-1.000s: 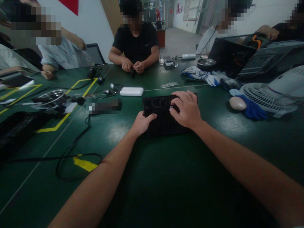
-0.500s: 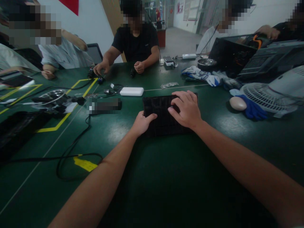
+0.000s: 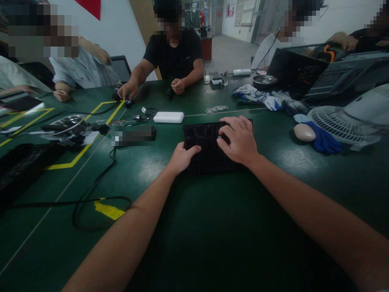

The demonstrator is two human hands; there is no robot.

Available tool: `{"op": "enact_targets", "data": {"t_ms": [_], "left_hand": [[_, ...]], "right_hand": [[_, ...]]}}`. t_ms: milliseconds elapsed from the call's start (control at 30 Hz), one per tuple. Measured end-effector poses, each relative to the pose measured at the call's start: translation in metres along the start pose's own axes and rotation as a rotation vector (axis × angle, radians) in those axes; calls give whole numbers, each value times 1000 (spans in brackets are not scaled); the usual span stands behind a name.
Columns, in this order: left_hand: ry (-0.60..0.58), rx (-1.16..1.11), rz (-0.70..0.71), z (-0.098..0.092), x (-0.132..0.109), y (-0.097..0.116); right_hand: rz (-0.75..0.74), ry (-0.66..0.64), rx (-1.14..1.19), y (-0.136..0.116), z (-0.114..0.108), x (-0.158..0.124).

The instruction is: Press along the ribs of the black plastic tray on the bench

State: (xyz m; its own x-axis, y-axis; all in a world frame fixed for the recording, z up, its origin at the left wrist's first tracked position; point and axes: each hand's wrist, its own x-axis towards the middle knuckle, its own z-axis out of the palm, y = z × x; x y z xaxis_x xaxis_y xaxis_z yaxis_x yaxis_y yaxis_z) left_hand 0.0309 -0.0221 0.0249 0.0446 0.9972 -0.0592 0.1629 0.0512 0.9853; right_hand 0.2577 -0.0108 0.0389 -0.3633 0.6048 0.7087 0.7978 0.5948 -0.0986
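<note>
Tablet on the table: I see the left hand clasping its left edge; whether the half-curled right hand over it grips anything, I cannot tell.

Towards eleven o'clock, white wall meeting tan panel; below, between ten and eleven, dark chair. At twelve, reddish cabinet; at one, pale floor. Dimly lit green tabletop at six, glare near three and eight.

Arms outstretched, left grip seemingly clasped
</note>
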Motion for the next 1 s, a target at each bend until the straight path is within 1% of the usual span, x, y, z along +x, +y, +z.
{"op": "enact_targets", "data": {"t_ms": [433, 567, 667, 700, 767, 900, 1000], "left_hand": [[-9, -9, 10, 0, -1, 0], [-19, -37, 17, -1, -1, 2], [-18, -50, 33, -1, -2, 3], [-15, -50, 41, -1, -2, 3], [-11, -59, 65, -1, -2, 2], [-4, -102, 128, 0, -1, 2], [-1, -121, 146, 0, -2, 2]], "right_hand": [[3, 2, -14, -1, 2, 0], [-4, -15, -66, -2, 1, -1], [-18, -21, -128, -7, -4, -2], [-25, -38, -142, -10, -7, -3], [-49, -113, -144, -17, -14, -8], [-129, -329, -69, -28, -24, -24], [-113, -407, -36, -27, -25, -32]]}}
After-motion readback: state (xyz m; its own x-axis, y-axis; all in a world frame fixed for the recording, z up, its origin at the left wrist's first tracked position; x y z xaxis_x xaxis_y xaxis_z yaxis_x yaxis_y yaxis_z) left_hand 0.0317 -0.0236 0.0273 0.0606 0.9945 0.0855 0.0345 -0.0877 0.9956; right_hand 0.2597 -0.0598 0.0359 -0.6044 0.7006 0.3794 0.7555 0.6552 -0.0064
